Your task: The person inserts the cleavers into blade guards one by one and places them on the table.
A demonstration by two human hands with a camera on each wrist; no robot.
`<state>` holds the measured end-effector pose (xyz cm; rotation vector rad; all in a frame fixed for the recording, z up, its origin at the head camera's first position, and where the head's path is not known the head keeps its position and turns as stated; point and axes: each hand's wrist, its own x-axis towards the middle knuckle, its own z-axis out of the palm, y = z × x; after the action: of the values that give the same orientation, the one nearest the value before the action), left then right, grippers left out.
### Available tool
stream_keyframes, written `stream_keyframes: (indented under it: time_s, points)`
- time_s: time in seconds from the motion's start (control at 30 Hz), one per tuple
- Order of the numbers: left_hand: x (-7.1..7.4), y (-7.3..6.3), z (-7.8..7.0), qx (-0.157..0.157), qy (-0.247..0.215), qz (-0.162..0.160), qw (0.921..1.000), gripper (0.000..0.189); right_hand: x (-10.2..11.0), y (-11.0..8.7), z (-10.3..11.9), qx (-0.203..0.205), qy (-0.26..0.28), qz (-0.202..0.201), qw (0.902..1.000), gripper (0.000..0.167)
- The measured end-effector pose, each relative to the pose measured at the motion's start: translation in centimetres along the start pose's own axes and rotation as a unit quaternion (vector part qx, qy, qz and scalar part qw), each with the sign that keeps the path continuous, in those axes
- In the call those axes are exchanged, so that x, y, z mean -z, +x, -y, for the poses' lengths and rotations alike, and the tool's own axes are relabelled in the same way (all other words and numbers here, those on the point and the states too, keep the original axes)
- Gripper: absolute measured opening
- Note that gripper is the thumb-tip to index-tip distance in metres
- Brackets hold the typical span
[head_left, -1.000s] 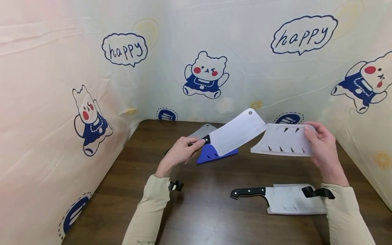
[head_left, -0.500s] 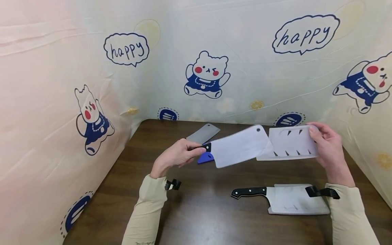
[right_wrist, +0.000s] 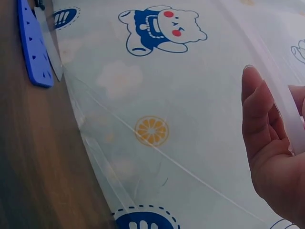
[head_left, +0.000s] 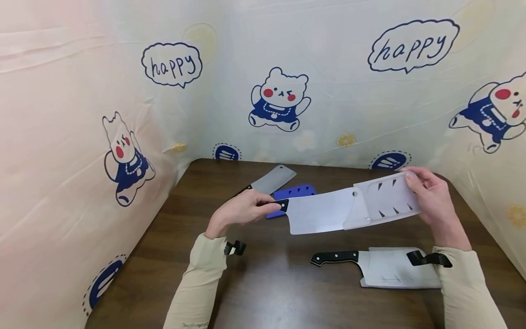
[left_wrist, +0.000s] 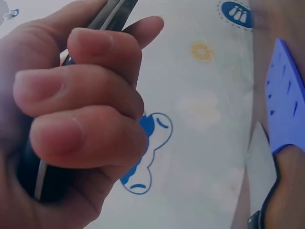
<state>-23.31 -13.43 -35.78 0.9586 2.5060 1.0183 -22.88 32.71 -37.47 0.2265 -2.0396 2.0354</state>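
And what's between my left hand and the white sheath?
In the head view, the held cleaver's blade and some black handle; the blade's end overlaps the sheath.

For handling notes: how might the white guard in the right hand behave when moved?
The white guard looks thin, so probably light. It extends flat from the right hand, suggesting stiffness. Its smooth-looking face may be slippery.

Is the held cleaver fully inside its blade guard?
Not fully: only the end of the cleaver blade overlaps the white blade guard; the rest, up to the black handle, is bare.
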Motion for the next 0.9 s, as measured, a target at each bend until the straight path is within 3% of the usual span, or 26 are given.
stream_keyframes:
  time_s: [0.23, 0.47, 0.67, 0.9]
  points:
    - [-0.6, 0.3, 0.0, 0.008, 0.012, -0.026, 0.9995, 0.029, 0.1, -0.2, -0.7, -0.005, 0.009, 0.016, 0.9998, 0.021]
    - [-2.4, 1.8, -0.5, 0.007, -0.036, -0.005, 0.9993, 0.035, -3.5, -0.6, -0.6, 0.003, -0.085, 0.061, 0.9945, 0.029]
    - [-3.5, 2.5, -1.0, 0.027, -0.026, -0.027, 0.9989, 0.033, -6.9, -1.2, -1.3, -0.014, -0.12, 0.059, 0.9909, 0.036]
    - [-3.9, 3.2, -1.0, 0.025, -0.025, -0.026, 0.9991, 0.034, -7.3, -1.4, -1.5, -0.022, -0.144, 0.073, 0.9866, 0.041]
